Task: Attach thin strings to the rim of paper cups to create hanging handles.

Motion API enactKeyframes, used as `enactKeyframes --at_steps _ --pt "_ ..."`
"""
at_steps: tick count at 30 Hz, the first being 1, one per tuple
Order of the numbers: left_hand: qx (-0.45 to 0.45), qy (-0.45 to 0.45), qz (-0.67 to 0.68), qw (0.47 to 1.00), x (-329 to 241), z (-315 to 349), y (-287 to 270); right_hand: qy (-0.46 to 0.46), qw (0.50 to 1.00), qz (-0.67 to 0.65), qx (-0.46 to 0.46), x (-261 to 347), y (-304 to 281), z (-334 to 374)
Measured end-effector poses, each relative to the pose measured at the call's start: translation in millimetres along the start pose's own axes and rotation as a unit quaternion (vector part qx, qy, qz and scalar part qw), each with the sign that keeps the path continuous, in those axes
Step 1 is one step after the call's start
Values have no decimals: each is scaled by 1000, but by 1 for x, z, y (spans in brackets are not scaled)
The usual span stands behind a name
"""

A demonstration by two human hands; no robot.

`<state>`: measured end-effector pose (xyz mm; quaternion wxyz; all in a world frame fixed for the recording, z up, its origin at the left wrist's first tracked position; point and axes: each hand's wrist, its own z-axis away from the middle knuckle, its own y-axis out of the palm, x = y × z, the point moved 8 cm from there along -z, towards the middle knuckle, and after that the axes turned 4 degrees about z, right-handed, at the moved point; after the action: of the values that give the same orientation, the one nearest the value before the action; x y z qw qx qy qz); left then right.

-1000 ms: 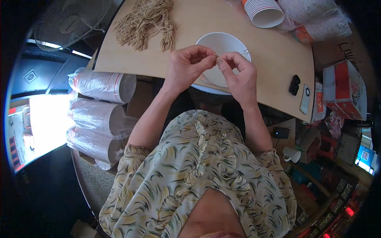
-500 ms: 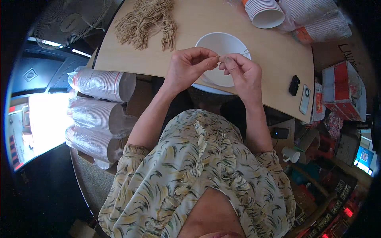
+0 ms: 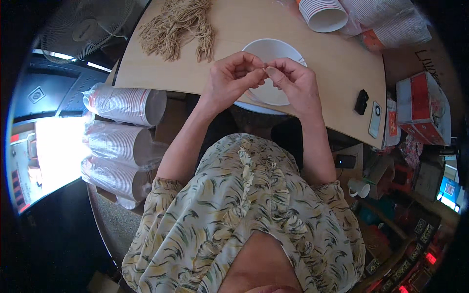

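Over the white bowl [image 3: 281, 49], my left hand [image 3: 232, 80] and my right hand [image 3: 298, 85] meet with thumbs and fingertips pinched together. Whatever lies between the fingertips is too small to make out. The bowl stands at the table's near edge, and my fingers and right hand cover part of it. Thin pale strands show at its right rim, beside my right knuckles. Left of the bowl, further off, lies a loose heap of tan, twisted string-like strands [image 3: 178, 29], with a tail of it hanging towards me.
On the wooden table [image 3: 337, 88] lie a black clip-like object [image 3: 361, 102] and a pale phone-like slab [image 3: 374, 119]. Stacked paper tubs [image 3: 325, 17] sit at the far right. Wrapped tub stacks [image 3: 124, 105] stand left, below a fan [image 3: 85, 31]. A white mug [image 3: 359, 188] is lower right.
Both hands have shifted slightly up and left, staying pinched together. My right thumb now lies closer against the left fingertips. The view has moved a little; the heap and bowl stay in place.
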<state>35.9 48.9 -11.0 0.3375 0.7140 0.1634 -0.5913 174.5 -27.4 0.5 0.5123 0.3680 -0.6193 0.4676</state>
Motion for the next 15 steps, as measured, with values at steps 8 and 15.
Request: enactKeyframes --at_steps 8,15 --pt "-10 3 0 1000 2 0 -3 -26 1000 -6 -3 1 -2 2" --pt "-1 17 23 1000 1 -1 -1 0 998 -58 -13 -2 -2 3"
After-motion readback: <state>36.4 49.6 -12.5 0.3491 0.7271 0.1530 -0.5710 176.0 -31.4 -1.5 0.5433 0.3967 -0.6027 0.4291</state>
